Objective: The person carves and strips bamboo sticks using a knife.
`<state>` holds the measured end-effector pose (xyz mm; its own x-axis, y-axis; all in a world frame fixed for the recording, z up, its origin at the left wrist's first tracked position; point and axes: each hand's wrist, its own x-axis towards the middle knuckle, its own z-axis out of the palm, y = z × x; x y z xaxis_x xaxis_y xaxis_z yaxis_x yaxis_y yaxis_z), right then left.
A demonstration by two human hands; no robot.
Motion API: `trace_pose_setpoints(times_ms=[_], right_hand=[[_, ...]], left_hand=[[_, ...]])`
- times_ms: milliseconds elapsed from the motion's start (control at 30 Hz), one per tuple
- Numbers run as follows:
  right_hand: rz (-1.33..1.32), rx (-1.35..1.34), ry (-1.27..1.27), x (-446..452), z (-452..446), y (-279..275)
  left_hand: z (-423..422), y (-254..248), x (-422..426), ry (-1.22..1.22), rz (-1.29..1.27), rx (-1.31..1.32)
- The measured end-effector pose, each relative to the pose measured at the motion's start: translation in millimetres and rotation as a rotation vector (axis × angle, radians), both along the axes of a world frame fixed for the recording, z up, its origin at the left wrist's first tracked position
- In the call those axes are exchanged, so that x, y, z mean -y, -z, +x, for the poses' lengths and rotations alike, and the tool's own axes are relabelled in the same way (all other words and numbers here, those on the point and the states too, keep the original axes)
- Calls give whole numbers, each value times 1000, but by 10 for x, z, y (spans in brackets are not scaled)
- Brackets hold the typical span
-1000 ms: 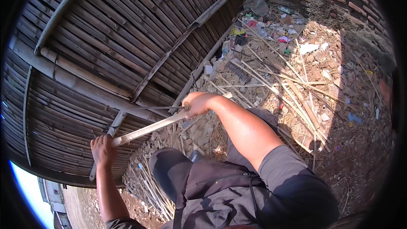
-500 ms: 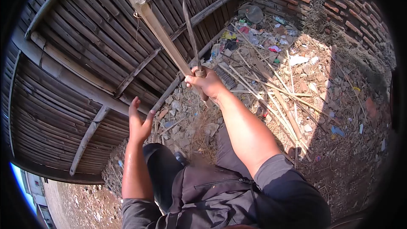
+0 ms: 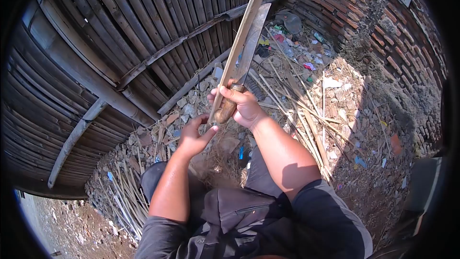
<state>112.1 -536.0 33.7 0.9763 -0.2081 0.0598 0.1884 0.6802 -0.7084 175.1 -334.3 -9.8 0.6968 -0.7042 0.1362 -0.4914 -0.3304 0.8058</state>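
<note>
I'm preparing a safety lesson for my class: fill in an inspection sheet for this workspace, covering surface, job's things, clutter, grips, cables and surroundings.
Surface: uneven ground with rubble and dry straw, partly sunlit.
Job's things: large knife with a wooden handle; long pale strip alongside the blade.
Clutter: loose sticks and scattered litter ahead; more thin sticks at lower left.
Grips: right-hand grip holds knife and strip together; left-hand grip is at the strip's lower end, contact unclear.
Cables: nothing seen.
Surroundings: slatted wall on the left, brick wall ahead and to the right.
</note>
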Motion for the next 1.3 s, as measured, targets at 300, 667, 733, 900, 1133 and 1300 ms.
trace_pose_setpoints(times_ms=[300, 667, 733, 900, 1133, 1300], right_hand=[[-146, -155, -155, -680, 467, 183], [-465, -294, 175, -381, 651, -241], [-661, -401, 368, -111, 628, -199], [-1200, -428, 541, 226, 318, 86], [-1773, -467, 189, -190, 80, -192], [-1779, -199, -7, -435, 52, -197]], left_hand=[[357, 29, -605, 53, 7, -205], [424, 11, -885, -107, -198, -556], [428, 38, -897, -134, -214, -578], [403, -3, -831, -170, -234, -559], [299, -368, -1145, -384, -47, -469], [-229, -695, -1872, -496, 220, -217]])
